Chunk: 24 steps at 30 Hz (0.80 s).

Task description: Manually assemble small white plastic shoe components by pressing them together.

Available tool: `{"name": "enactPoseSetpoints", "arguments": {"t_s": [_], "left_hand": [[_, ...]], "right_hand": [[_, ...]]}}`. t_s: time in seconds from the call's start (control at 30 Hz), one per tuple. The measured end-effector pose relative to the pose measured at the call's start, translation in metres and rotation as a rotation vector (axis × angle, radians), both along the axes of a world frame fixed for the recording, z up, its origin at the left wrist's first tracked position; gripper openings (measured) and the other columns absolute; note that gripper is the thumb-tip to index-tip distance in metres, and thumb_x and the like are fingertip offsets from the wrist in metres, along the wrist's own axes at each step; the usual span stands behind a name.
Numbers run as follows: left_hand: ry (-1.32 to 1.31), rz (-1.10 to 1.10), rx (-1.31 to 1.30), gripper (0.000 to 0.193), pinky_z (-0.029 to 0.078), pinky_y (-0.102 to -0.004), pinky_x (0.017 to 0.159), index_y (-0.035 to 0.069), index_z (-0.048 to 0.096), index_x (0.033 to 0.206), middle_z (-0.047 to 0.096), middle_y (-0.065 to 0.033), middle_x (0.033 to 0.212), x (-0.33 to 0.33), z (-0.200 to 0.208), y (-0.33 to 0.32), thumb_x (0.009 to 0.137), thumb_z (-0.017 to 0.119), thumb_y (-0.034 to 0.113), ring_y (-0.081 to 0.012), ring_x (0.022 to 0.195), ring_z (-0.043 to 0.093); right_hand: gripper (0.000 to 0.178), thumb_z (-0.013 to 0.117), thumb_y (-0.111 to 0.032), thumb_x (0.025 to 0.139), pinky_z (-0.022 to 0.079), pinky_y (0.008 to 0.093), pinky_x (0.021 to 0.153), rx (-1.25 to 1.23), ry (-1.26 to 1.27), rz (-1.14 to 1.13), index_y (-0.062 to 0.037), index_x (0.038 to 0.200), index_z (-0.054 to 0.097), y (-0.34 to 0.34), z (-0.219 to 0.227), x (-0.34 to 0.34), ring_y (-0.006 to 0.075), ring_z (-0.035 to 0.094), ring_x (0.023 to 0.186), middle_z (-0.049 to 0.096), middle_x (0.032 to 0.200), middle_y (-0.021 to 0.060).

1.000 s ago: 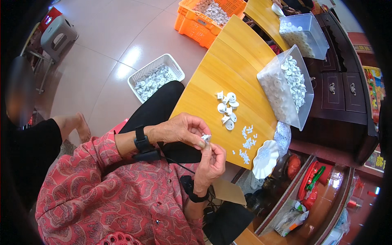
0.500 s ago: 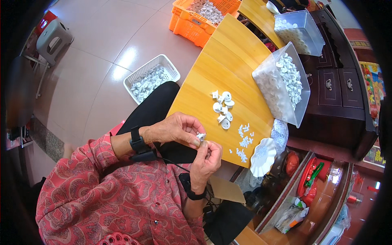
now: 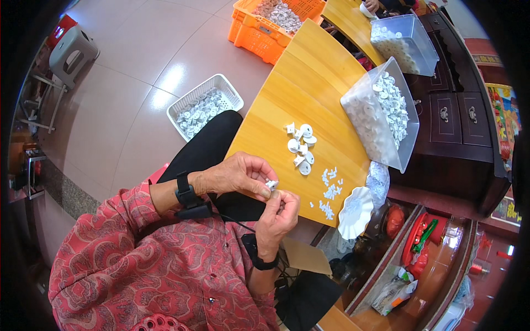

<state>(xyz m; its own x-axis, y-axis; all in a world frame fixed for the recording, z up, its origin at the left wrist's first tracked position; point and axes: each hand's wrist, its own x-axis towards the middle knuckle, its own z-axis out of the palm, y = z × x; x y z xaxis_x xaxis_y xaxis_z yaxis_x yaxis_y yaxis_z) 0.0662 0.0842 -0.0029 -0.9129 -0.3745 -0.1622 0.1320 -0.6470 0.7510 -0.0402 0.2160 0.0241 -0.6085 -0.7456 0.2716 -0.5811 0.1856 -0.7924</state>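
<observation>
My left hand pinches a small white plastic part between thumb and fingers, just beyond the wooden table's near edge. Close against it, my right hand has its thumb and fingertips pressed together at the part's lower end; whatever they grip is too small to make out. On the yellow wooden table lies a cluster of round white plastic caps. Several tiny white pieces are scattered to the right of them, beside a white scalloped dish.
A clear bin full of white parts stands tilted at the table's right edge, with another clear bin behind. A white basket and an orange crate hold more parts on the floor. Another person's hand shows at the far table.
My hands and the white part stay almost still. At the far table, another person's hand has appeared by a small white bowl. A dark shape at the left edge has gone.
</observation>
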Motion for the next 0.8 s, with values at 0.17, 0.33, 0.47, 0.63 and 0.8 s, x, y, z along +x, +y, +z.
{"name": "enactPoseSetpoints", "arguments": {"t_s": [0.17,0.33,0.47,0.63,0.8], "left_hand": [[-0.005,0.006,0.016,0.031,0.055,-0.0236,0.079,-0.002,0.065,0.112,0.068,-0.0031,0.096,0.001,0.004,0.000,0.084,0.076,0.004,-0.0081,0.086,0.064],[0.016,0.000,-0.015,0.032,0.055,-0.0231,0.078,-0.002,0.065,0.112,0.068,-0.0030,0.096,0.000,0.002,0.001,0.083,0.077,0.004,-0.0078,0.086,0.064],[-0.008,0.007,-0.033,0.032,0.056,-0.0233,0.078,-0.002,0.065,0.112,0.068,-0.0033,0.096,0.002,0.006,0.000,0.083,0.077,0.003,-0.0079,0.086,0.064],[0.007,0.015,-0.008,0.032,0.056,-0.0243,0.078,-0.003,0.064,0.113,0.068,-0.0043,0.097,0.000,0.005,0.002,0.084,0.076,0.003,-0.0091,0.087,0.065],[0.040,0.006,0.040,0.034,0.057,-0.0256,0.079,-0.004,0.063,0.114,0.069,-0.0060,0.099,0.001,0.005,0.002,0.084,0.076,0.003,-0.0108,0.089,0.066]], "right_hand": [[0.009,0.061,-0.005,0.093,0.047,0.0379,0.066,-0.012,-0.003,0.012,-0.0003,0.091,0.053,0.001,0.001,0.003,0.0286,0.057,0.074,0.057,0.087,0.0147],[0.011,0.061,-0.005,0.093,0.047,0.0386,0.066,-0.013,0.003,-0.010,0.0000,0.092,0.052,0.000,0.002,0.003,0.0297,0.056,0.074,0.056,0.087,0.0151],[0.011,0.061,-0.005,0.093,0.047,0.0387,0.066,0.006,0.071,0.036,0.0000,0.092,0.051,-0.001,0.004,0.004,0.0296,0.057,0.074,0.056,0.088,0.0154],[0.010,0.061,-0.005,0.093,0.047,0.0371,0.065,-0.027,-0.022,-0.045,0.0005,0.091,0.054,0.000,0.003,0.004,0.0270,0.057,0.073,0.057,0.087,0.0143],[0.008,0.062,-0.004,0.093,0.047,0.0344,0.063,-0.053,-0.080,-0.027,0.0006,0.091,0.055,0.002,0.009,0.006,0.0232,0.057,0.071,0.058,0.086,0.0129]]}}
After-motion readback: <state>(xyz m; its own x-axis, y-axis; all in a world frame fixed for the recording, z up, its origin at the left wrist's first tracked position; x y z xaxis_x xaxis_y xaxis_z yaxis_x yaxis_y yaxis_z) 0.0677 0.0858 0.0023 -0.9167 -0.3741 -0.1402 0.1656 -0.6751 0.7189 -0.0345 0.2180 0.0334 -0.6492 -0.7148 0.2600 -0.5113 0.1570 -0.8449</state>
